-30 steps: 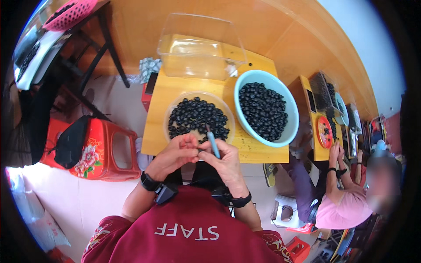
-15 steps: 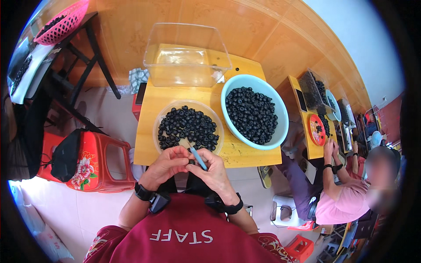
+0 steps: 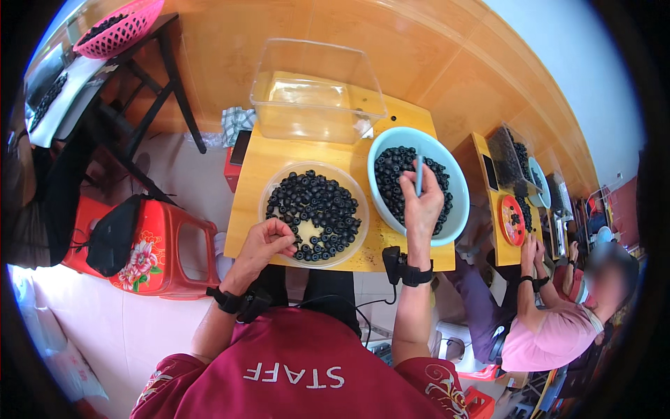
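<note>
**Right hand (image 3: 424, 199) over the basin, left hand (image 3: 265, 244) at the dish**

A clear plastic box (image 3: 307, 126) stands at the top of the yellow table (image 3: 244, 202); a red stool (image 3: 157, 244) fills the left of the frame, a co-worker in pink (image 3: 548, 339) the lower right. The right forearm reaches up the frame, fingers gripping a slim blue tool (image 3: 419, 178) pointing upward. The left hand bends in at the round dish's (image 3: 307, 230) lower-left rim, fingertips drawn close; whether they pinch anything I cannot tell. Black pieces (image 3: 307, 192) lie beside those fingertips; more fill the pale-blue basin (image 3: 458, 202) beneath the right hand.
</note>
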A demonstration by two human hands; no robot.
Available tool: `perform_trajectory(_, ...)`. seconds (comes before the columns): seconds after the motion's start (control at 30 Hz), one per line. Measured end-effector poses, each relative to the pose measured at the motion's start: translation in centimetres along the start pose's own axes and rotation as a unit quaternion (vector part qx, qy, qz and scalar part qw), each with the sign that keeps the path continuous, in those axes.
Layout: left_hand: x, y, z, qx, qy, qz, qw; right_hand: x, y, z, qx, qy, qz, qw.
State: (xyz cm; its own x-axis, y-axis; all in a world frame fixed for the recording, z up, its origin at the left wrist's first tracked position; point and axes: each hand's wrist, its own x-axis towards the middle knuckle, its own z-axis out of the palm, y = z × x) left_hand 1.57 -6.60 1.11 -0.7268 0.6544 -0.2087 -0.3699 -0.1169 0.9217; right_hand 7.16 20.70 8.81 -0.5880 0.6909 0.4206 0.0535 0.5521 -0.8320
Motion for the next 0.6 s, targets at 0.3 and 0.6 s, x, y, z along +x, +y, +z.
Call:
perform_trajectory(0.3,0.5,1.0,-0.4,0.066,0.055,0.046,0.995,-4.9,3.3,-1.7,-0.064,-0.016,0.058,0.996)
perform_trajectory(0.6,3.5,-1.0,1.6,0.429,-0.008,0.14,0.892,-5.0,2.7,-1.2,-0.1,0.006,0.073,0.992)
